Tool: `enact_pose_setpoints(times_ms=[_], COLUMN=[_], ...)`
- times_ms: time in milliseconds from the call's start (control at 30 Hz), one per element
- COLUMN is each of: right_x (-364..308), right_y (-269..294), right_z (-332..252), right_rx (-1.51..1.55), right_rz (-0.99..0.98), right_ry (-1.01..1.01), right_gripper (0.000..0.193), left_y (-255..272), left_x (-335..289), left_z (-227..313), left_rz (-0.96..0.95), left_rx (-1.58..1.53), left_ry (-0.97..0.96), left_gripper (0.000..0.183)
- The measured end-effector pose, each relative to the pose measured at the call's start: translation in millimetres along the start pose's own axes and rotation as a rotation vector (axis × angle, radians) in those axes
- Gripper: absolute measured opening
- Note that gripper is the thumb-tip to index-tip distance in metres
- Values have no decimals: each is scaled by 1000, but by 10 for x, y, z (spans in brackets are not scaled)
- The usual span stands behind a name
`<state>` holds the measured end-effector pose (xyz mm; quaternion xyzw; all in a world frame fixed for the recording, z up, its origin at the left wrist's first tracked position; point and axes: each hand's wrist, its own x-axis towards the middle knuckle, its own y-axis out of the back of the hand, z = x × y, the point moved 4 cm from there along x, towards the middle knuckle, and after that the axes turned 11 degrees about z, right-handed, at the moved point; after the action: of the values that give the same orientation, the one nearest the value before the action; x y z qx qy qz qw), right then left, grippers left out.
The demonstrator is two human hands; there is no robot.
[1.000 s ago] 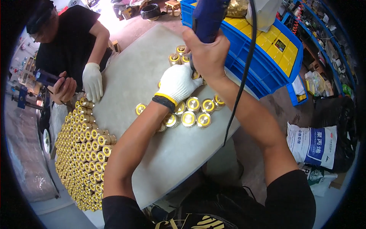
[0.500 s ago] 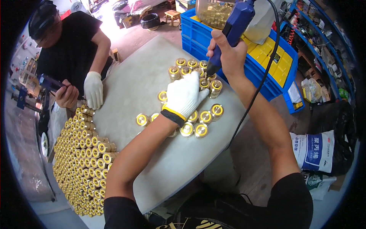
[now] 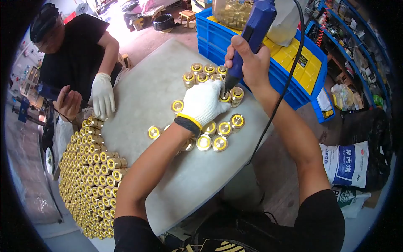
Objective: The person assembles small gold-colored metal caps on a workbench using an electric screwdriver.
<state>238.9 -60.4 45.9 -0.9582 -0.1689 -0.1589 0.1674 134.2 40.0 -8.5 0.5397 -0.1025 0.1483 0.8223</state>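
My right hand (image 3: 252, 61), bare, grips a dark blue corded electric screwdriver (image 3: 256, 27) pointing down. Its dark tip meets the top of a brass cylindrical fitting (image 3: 225, 97). My left hand (image 3: 201, 103), in a white knitted glove with a dark and yellow cuff, has its fingers and thumb around that fitting, though its palm side is hidden. Beside it stands another brass fitting (image 3: 237, 95). Several brass fittings with yellow rings (image 3: 202, 78) stand behind the glove, and more ringed fittings (image 3: 224, 128) sit nearer me. My left wrist partly covers some of them.
A large block of brass fittings (image 3: 90, 176) fills the table's left side. Across the grey table (image 3: 138, 96), a co-worker (image 3: 79, 46) has one gloved hand by it and holds a similar driver. Blue crates (image 3: 210, 38) stand beyond the right edge; white sacks (image 3: 346, 164) lie right. The driver's black cord (image 3: 279, 105) crosses my forearm.
The screwdriver and my right hand have shifted slightly left and down, its tip now on the fitting by my left thumb. The co-worker's driver has tilted and moved a little left.
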Motion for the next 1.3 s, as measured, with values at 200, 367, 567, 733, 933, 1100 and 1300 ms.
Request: enact_pose_setpoints(times_ms=[200,367,567,733,933,1100,1300], right_x=[-154,-166,-192,-225,-218,-213,-218], right_y=[-98,-85,-145,-215,-217,-184,-159], right_z=[-114,-112,-131,-97,-64,-63,-65], right_rx=[-34,-11,-24,-7,-11,-9,-20], right_rz=[-34,-46,-64,-58,-101,-107,-86], right_ry=[40,53,63,55,25,37,54], right_gripper=[35,34,31,31,29,22,23], left_y=[-43,-101,-100,-144,-158,-126,-146], left_x=[-77,-83,-72,-54,-29,-2,-6], left_z=[25,77,24,-35,-57,-63,-52], left_rz=[23,-16,-119,-108,-78,-133,-127], left_rx=[-1,13,1,-43,-78,-72,-89], left_ry=[27,32,-14,-16,-50,-63,-96], left_gripper=[45,44,42,42,45,48,48])
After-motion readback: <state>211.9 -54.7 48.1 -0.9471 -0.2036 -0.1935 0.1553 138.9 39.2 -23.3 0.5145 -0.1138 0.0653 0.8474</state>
